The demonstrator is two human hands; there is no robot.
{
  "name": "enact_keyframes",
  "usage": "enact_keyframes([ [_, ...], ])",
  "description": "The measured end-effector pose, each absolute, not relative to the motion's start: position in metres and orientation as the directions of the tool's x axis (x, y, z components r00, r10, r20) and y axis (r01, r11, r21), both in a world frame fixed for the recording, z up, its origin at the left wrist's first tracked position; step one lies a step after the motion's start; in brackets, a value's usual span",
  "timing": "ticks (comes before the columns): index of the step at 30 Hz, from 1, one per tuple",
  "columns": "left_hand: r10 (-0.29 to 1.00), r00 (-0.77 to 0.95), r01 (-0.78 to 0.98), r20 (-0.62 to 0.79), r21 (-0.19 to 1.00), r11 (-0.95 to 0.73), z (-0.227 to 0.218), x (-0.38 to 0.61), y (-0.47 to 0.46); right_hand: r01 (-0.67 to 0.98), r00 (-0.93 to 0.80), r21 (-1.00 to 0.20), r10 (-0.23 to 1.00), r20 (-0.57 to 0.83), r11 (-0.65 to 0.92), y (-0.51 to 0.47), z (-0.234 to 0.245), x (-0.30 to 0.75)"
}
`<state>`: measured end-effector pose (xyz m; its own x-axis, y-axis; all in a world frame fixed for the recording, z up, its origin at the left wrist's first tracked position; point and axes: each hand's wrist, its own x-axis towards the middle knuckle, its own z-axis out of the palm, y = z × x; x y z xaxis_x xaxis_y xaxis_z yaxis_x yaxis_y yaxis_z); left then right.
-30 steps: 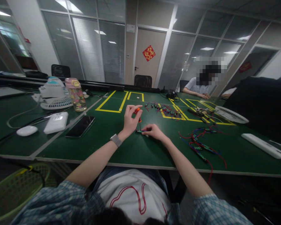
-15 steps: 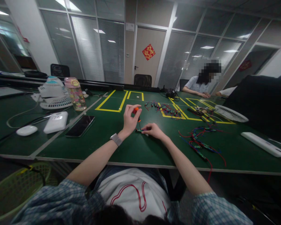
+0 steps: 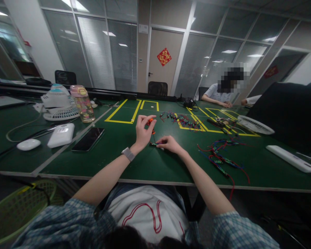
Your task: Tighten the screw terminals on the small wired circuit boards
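Note:
An orange-and-black screwdriver (image 3: pixel 153 131) stands nearly upright over the table, its handle gripped in the fingers of my left hand (image 3: pixel 143 130). Its thin shaft points down at a small green circuit board (image 3: pixel 153 144) on the green tabletop; whether the tip sits in a screw is too small to tell. My right hand (image 3: pixel 170 144) pinches the right end of that board and rests low on the table. Part of the board is hidden under the right fingertips.
Wired boards (image 3: pixel 219 157) with red and blue leads lie to the right, and a row of more boards (image 3: pixel 184 121) lies farther back. On the left are a phone (image 3: pixel 88 139), a white power bank (image 3: pixel 60 135), a bottle (image 3: pixel 83 105) and a fan (image 3: pixel 59 103). Another person (image 3: pixel 217 93) sits across.
Both hands keep nearly the same place, with the screwdriver still over the board. The view has shifted very slightly.

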<state>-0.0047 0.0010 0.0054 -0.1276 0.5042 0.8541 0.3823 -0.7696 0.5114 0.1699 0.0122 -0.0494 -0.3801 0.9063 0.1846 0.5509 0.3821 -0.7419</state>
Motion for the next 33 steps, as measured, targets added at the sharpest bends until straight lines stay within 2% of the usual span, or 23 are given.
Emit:
enact_keyframes([
  [8, 0.524, -0.126, 0.325, 0.842, 0.534, -0.780, 0.0038, -0.0059, 0.0060, 0.559, -0.373, -0.739, 0.910, 0.180, 0.375, 0.0129, -0.0498, 0.1700],
  [18, 0.528, -0.102, 0.371, 0.843, 0.525, -0.766, 0.0037, -0.0049, 0.0057, 0.539, -0.378, -0.756, 0.908, 0.178, 0.373, 0.0119, -0.0493, 0.1690],
  [24, 0.525, -0.122, 0.310, 0.842, 0.535, -0.786, 0.0016, -0.0066, 0.0066, 0.547, -0.373, -0.748, 0.909, 0.184, 0.375, 0.0130, -0.0500, 0.1697],
  [33, 0.523, -0.106, 0.369, 0.846, 0.522, -0.769, 0.0064, -0.0049, 0.0014, 0.545, -0.384, -0.741, 0.902, 0.197, 0.393, 0.0148, -0.0515, 0.1705],
])
